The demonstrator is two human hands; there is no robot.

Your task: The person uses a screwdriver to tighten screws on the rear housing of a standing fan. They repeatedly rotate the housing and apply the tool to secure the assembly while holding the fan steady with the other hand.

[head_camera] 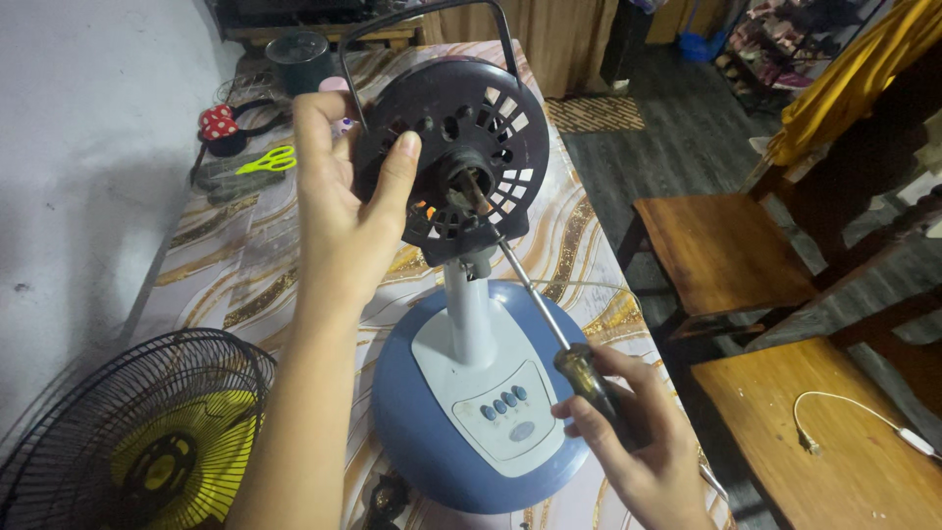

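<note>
Left hand (343, 211) grips the rim of the black fan motor housing (451, 157), thumb on its face. Right hand (628, 442) clasps a screwdriver (549, 319), tip at the housing's lower edge. Fan stands on its blue base (412, 432) on the marble-patterned table (245, 265); detached grille (137, 432) lower left.

- Left hand (339, 211) and forearm are showing bare, with no sleeve, ring or watch.
- Right hand (638, 447) is showing bare too, nails short and unpainted.
</note>
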